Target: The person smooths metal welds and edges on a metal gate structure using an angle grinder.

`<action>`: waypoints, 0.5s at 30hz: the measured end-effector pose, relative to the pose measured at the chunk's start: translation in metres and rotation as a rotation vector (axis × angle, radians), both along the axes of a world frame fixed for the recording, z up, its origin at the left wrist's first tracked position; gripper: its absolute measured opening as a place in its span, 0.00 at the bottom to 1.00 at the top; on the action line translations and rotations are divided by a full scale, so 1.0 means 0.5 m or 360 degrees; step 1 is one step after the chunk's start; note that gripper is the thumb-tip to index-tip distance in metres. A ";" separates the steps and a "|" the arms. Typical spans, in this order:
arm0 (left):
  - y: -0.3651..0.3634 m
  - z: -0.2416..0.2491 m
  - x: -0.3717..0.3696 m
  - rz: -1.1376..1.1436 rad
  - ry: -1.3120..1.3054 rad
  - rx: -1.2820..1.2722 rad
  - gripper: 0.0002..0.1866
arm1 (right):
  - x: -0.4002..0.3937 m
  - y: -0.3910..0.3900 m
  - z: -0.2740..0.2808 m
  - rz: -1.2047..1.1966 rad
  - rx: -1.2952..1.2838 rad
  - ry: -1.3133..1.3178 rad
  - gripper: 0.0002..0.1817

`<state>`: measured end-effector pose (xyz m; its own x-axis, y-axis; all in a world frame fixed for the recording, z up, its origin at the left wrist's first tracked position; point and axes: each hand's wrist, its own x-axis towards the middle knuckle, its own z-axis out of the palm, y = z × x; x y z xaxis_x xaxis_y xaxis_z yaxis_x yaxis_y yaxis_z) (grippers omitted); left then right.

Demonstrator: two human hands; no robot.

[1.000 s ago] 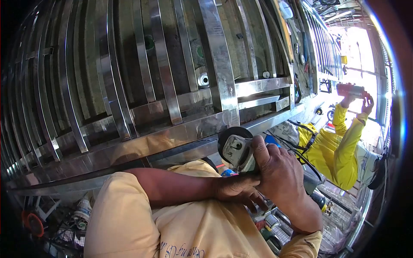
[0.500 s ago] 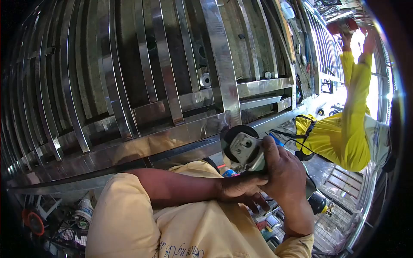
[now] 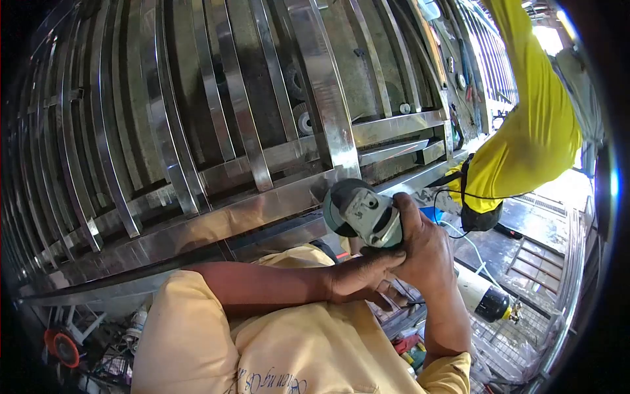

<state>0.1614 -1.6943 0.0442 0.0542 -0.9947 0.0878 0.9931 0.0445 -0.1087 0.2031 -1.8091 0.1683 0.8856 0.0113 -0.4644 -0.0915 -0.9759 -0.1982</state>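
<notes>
The angle grinder (image 3: 361, 213) sits against the lower rail of the steel gate (image 3: 262, 197) — right hand (image 3: 426, 253) behind it, left hand (image 3: 357, 276) beneath; a co-worker (image 3: 525, 131) stands right.

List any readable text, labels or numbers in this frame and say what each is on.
Cursive blue script on the front of the pale yellow shirt: upside down in the head view, too distorted to read.
Angle grinder, held by both hands: no legible label.
Steel frame: no markings visible.
</notes>
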 end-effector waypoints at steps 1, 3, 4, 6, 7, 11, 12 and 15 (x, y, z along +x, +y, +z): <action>0.003 0.002 0.006 0.0030 -0.0048 0.0040 0.38 | 0.000 -0.002 -0.008 -0.0027 0.0023 -0.0036 0.42; -0.004 -0.015 0.005 0.0008 -0.0015 0.0028 0.38 | 0.001 -0.005 -0.022 -0.0079 0.0059 -0.0102 0.42; -0.007 -0.020 0.002 -0.0003 0.0000 0.0021 0.38 | -0.003 -0.008 -0.024 -0.0098 0.0074 -0.0091 0.41; -0.009 -0.019 -0.004 0.0005 -0.0085 0.0104 0.39 | -0.009 -0.010 -0.029 -0.0123 0.0113 -0.0078 0.41; -0.006 -0.015 -0.009 -0.0001 -0.0097 0.0136 0.39 | -0.016 -0.016 -0.032 -0.0140 0.0150 -0.0032 0.41; -0.005 -0.004 -0.039 -0.0140 -0.0151 0.0088 0.41 | -0.058 -0.017 -0.012 -0.0193 0.0123 0.0042 0.43; -0.007 0.001 -0.038 -0.0199 -0.0172 0.0035 0.43 | -0.070 -0.024 -0.006 -0.0214 0.0100 0.0064 0.43; -0.020 0.018 -0.047 -0.0310 -0.0289 0.0085 0.42 | -0.108 -0.044 0.010 -0.0337 0.0066 0.0089 0.45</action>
<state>0.1377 -1.7041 0.0532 -0.1506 -0.9883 0.0258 0.9865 -0.1486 0.0694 0.1492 -1.8311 0.1734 0.8431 -0.1518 -0.5159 -0.3052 -0.9249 -0.2266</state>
